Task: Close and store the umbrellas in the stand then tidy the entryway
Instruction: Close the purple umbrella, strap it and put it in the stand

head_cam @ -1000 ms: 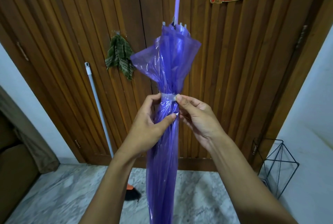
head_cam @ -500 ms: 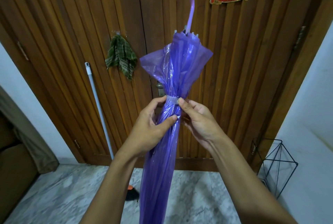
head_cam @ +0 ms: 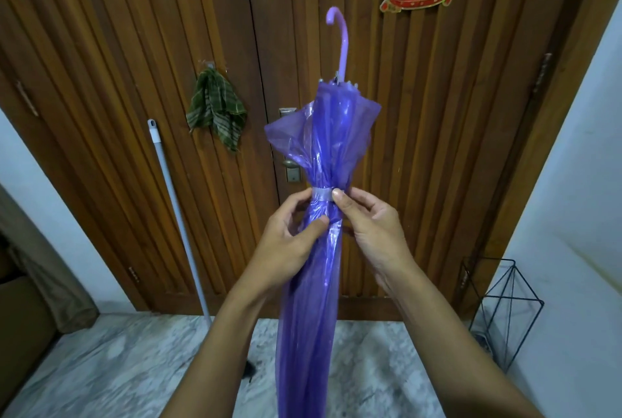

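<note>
Head view: both hands, left hand (head_cam: 289, 232) and right hand (head_cam: 370, 226), pinch the strap (head_cam: 321, 193) around the purple umbrella (head_cam: 313, 283), now swung back upright; fastening nearly done, wire stand (head_cam: 498, 310) awaits, lower right.

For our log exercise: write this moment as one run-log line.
purple umbrella: closed, handle up | left hand, right hand: at strap | wire stand: empty
</note>
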Available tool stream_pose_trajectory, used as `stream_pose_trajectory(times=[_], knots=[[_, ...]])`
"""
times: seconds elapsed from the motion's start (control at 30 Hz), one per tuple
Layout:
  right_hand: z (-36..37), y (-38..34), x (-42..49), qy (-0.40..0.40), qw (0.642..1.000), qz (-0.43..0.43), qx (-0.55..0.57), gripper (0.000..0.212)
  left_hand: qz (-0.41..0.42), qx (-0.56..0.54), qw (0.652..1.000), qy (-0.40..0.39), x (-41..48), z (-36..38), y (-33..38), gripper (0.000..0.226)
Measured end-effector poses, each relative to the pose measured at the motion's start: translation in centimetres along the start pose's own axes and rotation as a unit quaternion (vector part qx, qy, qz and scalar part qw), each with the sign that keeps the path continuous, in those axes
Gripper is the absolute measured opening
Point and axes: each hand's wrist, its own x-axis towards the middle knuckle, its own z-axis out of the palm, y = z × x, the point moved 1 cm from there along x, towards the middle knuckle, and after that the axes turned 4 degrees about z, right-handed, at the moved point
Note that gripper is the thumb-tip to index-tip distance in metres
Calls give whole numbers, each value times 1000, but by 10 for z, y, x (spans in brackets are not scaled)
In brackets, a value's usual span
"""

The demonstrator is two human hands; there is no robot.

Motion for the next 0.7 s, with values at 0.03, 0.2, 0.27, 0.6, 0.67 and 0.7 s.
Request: stream_pose_trajectory(times=[0.03, 0.2, 0.27, 0.6, 0.67, 0.7], knots=[[-2, -1, 0, 39, 999, -15, -15, 46, 0, 15, 1000, 7, 1, 4, -4, 38], [-5, -2, 1, 80, 992, -60, -76, 48, 12, 114, 993, 25, 3, 24, -25, 50], [-8, 0, 8, 91, 984, -62, -139, 54, 23, 124, 992, 0, 6, 31, -29, 52], [-54, -9, 62, 115, 978, -130, -114, 20, -43, -37, 996, -74, 53, 60, -67, 57], [-63, -12, 73, 120, 977, -135, -118, 22, -36, -48, 995, -83, 71, 71, -78, 54], [-69, -13, 80, 136, 974, -132, -125, 22, -40, -54, 994, -89, 81, 77, -83, 53]])
